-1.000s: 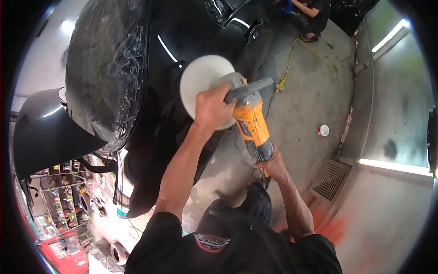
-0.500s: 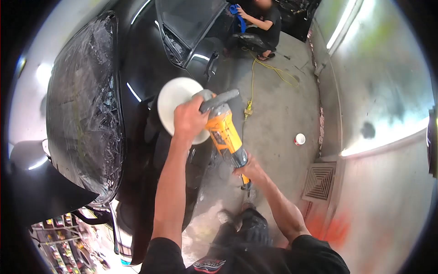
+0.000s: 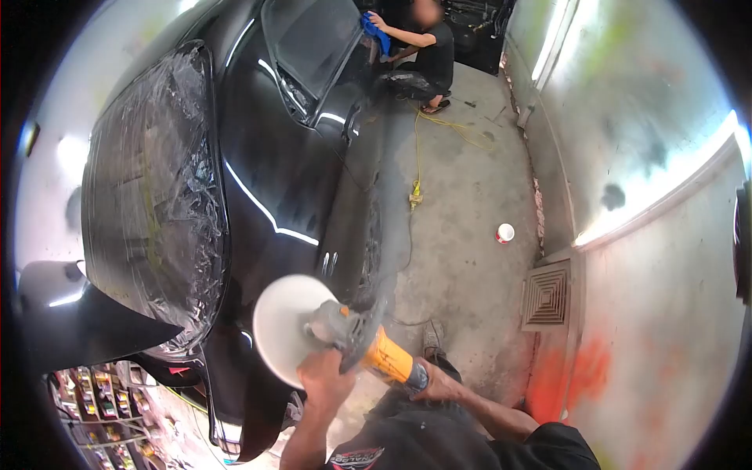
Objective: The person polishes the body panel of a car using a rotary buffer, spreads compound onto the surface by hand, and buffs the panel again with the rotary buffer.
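Both my hands hold a yellow and black polisher (image 3: 389, 359) with a wide round white pad (image 3: 283, 317). My left hand (image 3: 325, 380) is closed on the front, near the dark side handle. My right hand (image 3: 439, 381) wraps round the rear of the body. The pad is over the rear side of a glossy black car (image 3: 270, 176); I cannot tell whether it touches the paint. Wrinkled clear plastic film (image 3: 153, 196) covers the car's rear window.
Beside the car's far end another person (image 3: 431, 55) squats, holding a blue cloth (image 3: 376, 35) against it. A yellow cord (image 3: 418, 149) and a white and red tub (image 3: 505, 233) lie on the concrete floor. A wall with a vent (image 3: 546, 295) stands right; shelves (image 3: 98, 403) are bottom left.
The polisher has come back toward my body, along the car to its rear, with both hands on it. My view has shifted slightly. The other person's blue cloth has moved on the car.
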